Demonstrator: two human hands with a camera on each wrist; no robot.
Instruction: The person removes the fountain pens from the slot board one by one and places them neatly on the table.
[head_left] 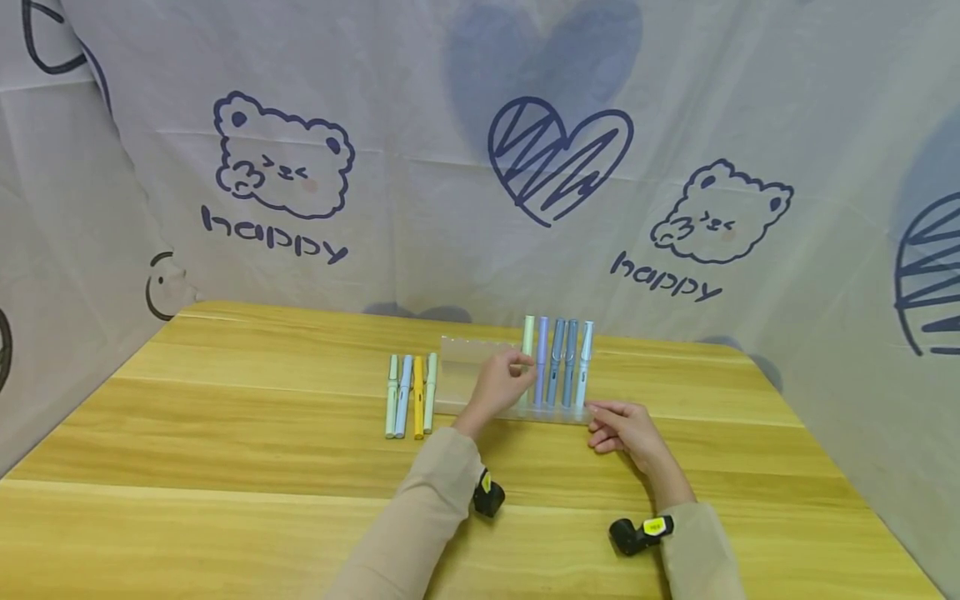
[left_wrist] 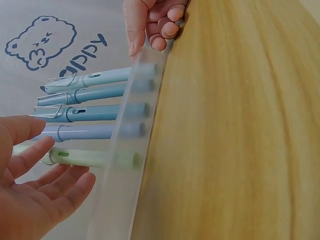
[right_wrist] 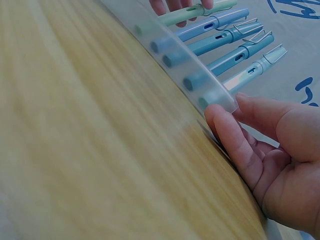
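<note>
A clear pen stand (head_left: 480, 354) on the table holds several capped pens side by side. They are a light green pen (left_wrist: 82, 157), a lavender pen (left_wrist: 87, 132), two blue-grey pens (head_left: 564, 362) and a pale blue pen (head_left: 584, 364) at the right end. My left hand (head_left: 504, 383) is at the light green pen, its fingers loosely spread around the upper part, thumb near the lavender pen. At the stand's right end, my right hand (right_wrist: 270, 150) pinches the front corner between thumb and index finger.
Left of the stand, several more pens lie next to each other: a green pen (head_left: 392, 396), a light blue pen (head_left: 403, 396), a yellow pen (head_left: 418, 397) and another green pen (head_left: 430, 393). A printed cloth (head_left: 420, 183) hangs behind the wooden table (head_left: 247, 450).
</note>
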